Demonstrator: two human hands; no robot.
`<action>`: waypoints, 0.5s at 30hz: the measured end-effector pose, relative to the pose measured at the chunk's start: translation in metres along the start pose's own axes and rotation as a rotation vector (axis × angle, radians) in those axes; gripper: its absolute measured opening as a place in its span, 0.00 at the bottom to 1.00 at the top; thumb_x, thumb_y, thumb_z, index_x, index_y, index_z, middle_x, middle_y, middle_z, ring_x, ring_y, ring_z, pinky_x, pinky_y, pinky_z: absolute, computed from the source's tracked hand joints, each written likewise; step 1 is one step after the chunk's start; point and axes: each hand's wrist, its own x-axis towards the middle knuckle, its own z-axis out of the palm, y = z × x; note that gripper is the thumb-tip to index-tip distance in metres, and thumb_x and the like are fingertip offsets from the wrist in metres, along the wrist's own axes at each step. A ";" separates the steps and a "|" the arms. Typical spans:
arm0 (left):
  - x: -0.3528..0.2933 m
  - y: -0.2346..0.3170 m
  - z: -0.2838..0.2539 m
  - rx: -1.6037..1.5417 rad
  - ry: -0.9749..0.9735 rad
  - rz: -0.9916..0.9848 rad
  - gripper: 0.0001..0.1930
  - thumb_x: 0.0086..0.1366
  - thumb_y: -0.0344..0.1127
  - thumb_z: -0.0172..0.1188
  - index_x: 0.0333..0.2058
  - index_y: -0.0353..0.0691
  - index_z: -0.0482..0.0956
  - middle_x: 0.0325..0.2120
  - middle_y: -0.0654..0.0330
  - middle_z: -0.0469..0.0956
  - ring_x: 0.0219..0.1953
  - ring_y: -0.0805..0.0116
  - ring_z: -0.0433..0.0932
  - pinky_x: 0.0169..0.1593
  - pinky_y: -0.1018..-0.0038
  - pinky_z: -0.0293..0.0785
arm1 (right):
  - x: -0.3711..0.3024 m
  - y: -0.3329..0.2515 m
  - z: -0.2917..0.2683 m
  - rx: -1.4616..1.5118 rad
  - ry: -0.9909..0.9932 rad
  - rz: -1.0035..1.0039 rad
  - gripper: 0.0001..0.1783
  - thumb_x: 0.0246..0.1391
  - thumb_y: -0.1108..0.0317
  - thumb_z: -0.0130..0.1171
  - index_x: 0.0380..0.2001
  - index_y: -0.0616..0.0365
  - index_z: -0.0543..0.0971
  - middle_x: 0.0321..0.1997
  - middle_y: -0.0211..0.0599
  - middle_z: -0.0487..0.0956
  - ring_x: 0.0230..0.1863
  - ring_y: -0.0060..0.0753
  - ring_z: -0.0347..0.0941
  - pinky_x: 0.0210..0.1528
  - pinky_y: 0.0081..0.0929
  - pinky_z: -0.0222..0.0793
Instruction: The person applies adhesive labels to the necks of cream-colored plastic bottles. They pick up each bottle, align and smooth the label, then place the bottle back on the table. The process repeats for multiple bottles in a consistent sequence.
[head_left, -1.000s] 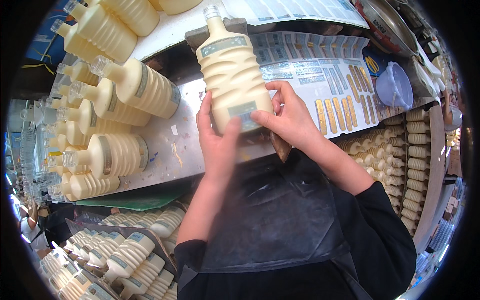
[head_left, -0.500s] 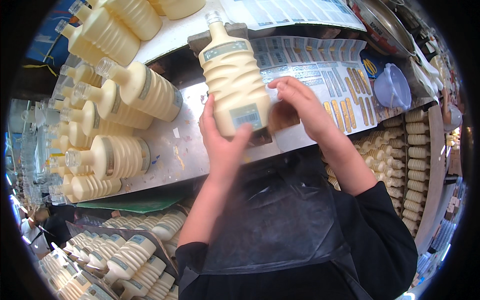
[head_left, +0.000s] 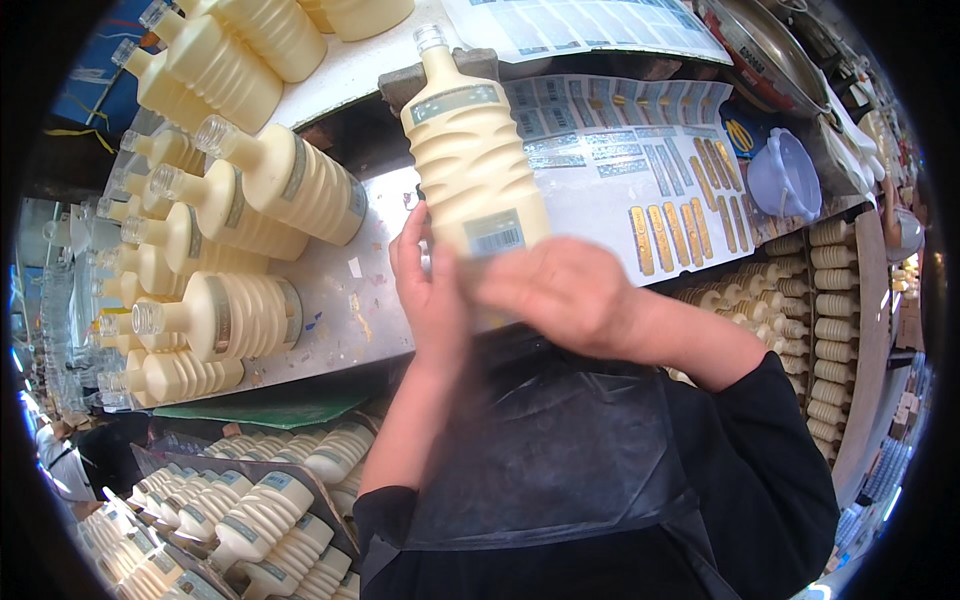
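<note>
A cream bottle [head_left: 470, 155] with wavy ribs and a clear neck lies before me, neck pointing away. It rests on a dark grey support [head_left: 405, 85]. One label band runs across its shoulder, and a blue-grey label [head_left: 495, 234] sits near its base. My left hand [head_left: 428, 285] is closed about the bottle's lower left corner, its thumb blurred; a small shiny spot shows between thumb and fingers. Across the base end reaches my right hand [head_left: 565, 295], smeared by motion. Its fingers point left, close to my left thumb, and I cannot tell if they hold anything.
Several cream bottles [head_left: 245, 315] lie in a stack on the metal table [head_left: 350, 330] at left. Right of my bottle is a sheet of blue and gold stickers [head_left: 640, 150]. Beyond it stands a lilac bucket [head_left: 785, 175]. Racks of bottles [head_left: 270, 510] fill the lower left.
My right hand has swept left and toward me, from beside the bottle to across its base. My left hand has shifted slightly left and nearer. The bottle has barely moved.
</note>
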 end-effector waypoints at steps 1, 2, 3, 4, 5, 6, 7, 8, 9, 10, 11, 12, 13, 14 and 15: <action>0.001 0.000 -0.001 -0.091 -0.005 -0.030 0.27 0.73 0.40 0.53 0.66 0.34 0.67 0.53 0.54 0.67 0.59 0.59 0.67 0.66 0.61 0.62 | -0.002 -0.009 0.003 0.017 -0.046 0.004 0.10 0.49 0.72 0.63 0.37 0.55 0.82 0.34 0.35 0.82 0.34 0.36 0.81 0.35 0.31 0.76; 0.001 -0.001 -0.001 -0.049 0.021 0.012 0.23 0.74 0.37 0.50 0.64 0.34 0.70 0.53 0.54 0.68 0.58 0.61 0.68 0.66 0.63 0.62 | 0.001 -0.012 0.000 0.015 -0.061 0.131 0.09 0.50 0.73 0.63 0.37 0.56 0.81 0.33 0.36 0.81 0.34 0.38 0.81 0.35 0.32 0.76; 0.001 -0.001 0.000 -0.008 0.040 0.041 0.24 0.74 0.38 0.50 0.64 0.34 0.69 0.53 0.53 0.68 0.58 0.60 0.68 0.66 0.62 0.61 | 0.005 -0.014 -0.004 0.013 -0.077 0.258 0.08 0.51 0.74 0.63 0.36 0.57 0.80 0.32 0.38 0.81 0.34 0.41 0.81 0.36 0.33 0.76; 0.000 -0.002 0.001 0.033 0.052 0.069 0.25 0.73 0.39 0.51 0.65 0.34 0.68 0.53 0.52 0.68 0.58 0.58 0.67 0.66 0.61 0.60 | 0.005 -0.011 -0.003 0.128 0.008 0.484 0.11 0.53 0.76 0.63 0.41 0.60 0.78 0.34 0.39 0.80 0.35 0.38 0.81 0.38 0.30 0.77; -0.001 -0.001 0.004 0.075 0.065 0.097 0.26 0.72 0.39 0.52 0.65 0.34 0.68 0.54 0.52 0.68 0.58 0.57 0.67 0.66 0.60 0.59 | 0.004 -0.006 0.000 0.245 0.095 0.708 0.14 0.55 0.78 0.63 0.46 0.62 0.76 0.37 0.40 0.80 0.36 0.34 0.80 0.40 0.27 0.77; -0.001 0.002 0.007 0.246 0.089 0.179 0.27 0.71 0.40 0.53 0.65 0.33 0.67 0.54 0.50 0.68 0.58 0.55 0.66 0.67 0.58 0.58 | 0.002 0.001 0.005 0.319 0.196 0.718 0.17 0.59 0.78 0.59 0.51 0.63 0.71 0.42 0.44 0.78 0.41 0.36 0.79 0.46 0.29 0.75; 0.000 0.008 0.011 0.416 0.111 0.260 0.28 0.70 0.40 0.54 0.65 0.33 0.66 0.54 0.49 0.68 0.59 0.53 0.65 0.67 0.57 0.57 | 0.002 -0.002 0.008 0.303 0.122 0.734 0.18 0.59 0.78 0.59 0.52 0.63 0.71 0.45 0.45 0.77 0.44 0.38 0.79 0.48 0.31 0.75; 0.000 0.012 0.015 0.587 0.132 0.342 0.29 0.69 0.41 0.55 0.65 0.32 0.65 0.54 0.48 0.67 0.59 0.51 0.65 0.68 0.56 0.55 | 0.002 -0.006 0.010 0.288 0.048 0.748 0.18 0.60 0.78 0.58 0.53 0.63 0.70 0.47 0.46 0.77 0.46 0.40 0.78 0.50 0.32 0.74; 0.001 0.014 0.018 0.614 0.129 0.346 0.30 0.69 0.41 0.55 0.65 0.32 0.65 0.55 0.47 0.67 0.59 0.49 0.64 0.68 0.55 0.55 | 0.001 -0.008 0.012 0.272 -0.027 0.762 0.19 0.60 0.78 0.57 0.54 0.63 0.69 0.49 0.47 0.76 0.48 0.42 0.78 0.52 0.34 0.74; 0.003 0.016 0.021 0.640 0.128 0.352 0.31 0.68 0.42 0.55 0.65 0.31 0.64 0.55 0.46 0.67 0.60 0.48 0.63 0.68 0.54 0.54 | -0.004 -0.005 0.015 0.156 0.003 0.676 0.18 0.62 0.77 0.56 0.54 0.62 0.69 0.50 0.47 0.76 0.50 0.47 0.77 0.53 0.36 0.73; 0.004 0.017 0.022 0.667 0.127 0.357 0.31 0.67 0.42 0.56 0.64 0.31 0.63 0.55 0.45 0.67 0.60 0.47 0.62 0.68 0.53 0.53 | -0.007 0.000 0.015 0.154 0.048 0.721 0.18 0.61 0.77 0.56 0.54 0.62 0.69 0.51 0.49 0.75 0.51 0.51 0.76 0.55 0.39 0.72; 0.006 0.016 0.023 0.645 0.123 0.346 0.31 0.68 0.42 0.56 0.64 0.31 0.63 0.55 0.45 0.67 0.60 0.47 0.62 0.68 0.53 0.53 | -0.009 0.005 0.014 0.151 0.092 0.766 0.19 0.60 0.76 0.55 0.54 0.62 0.69 0.51 0.52 0.75 0.52 0.55 0.75 0.56 0.42 0.71; 0.006 0.014 0.022 0.625 0.118 0.334 0.31 0.68 0.42 0.55 0.64 0.31 0.63 0.56 0.45 0.67 0.60 0.47 0.62 0.68 0.53 0.53 | -0.011 0.010 0.012 0.151 0.139 0.811 0.19 0.59 0.76 0.55 0.54 0.62 0.68 0.52 0.55 0.74 0.54 0.59 0.74 0.57 0.45 0.70; 0.007 0.012 0.022 0.606 0.113 0.323 0.31 0.68 0.42 0.55 0.64 0.31 0.64 0.56 0.45 0.66 0.61 0.47 0.62 0.68 0.53 0.53 | -0.011 0.013 0.008 0.148 0.104 0.832 0.20 0.61 0.75 0.55 0.56 0.61 0.67 0.53 0.54 0.75 0.55 0.59 0.74 0.57 0.44 0.70; 0.007 0.010 0.021 0.592 0.119 0.322 0.30 0.68 0.42 0.55 0.64 0.30 0.64 0.56 0.45 0.66 0.61 0.47 0.62 0.68 0.53 0.53 | -0.012 0.013 0.008 0.186 0.124 0.816 0.20 0.61 0.75 0.56 0.55 0.61 0.68 0.53 0.53 0.76 0.54 0.58 0.75 0.56 0.44 0.71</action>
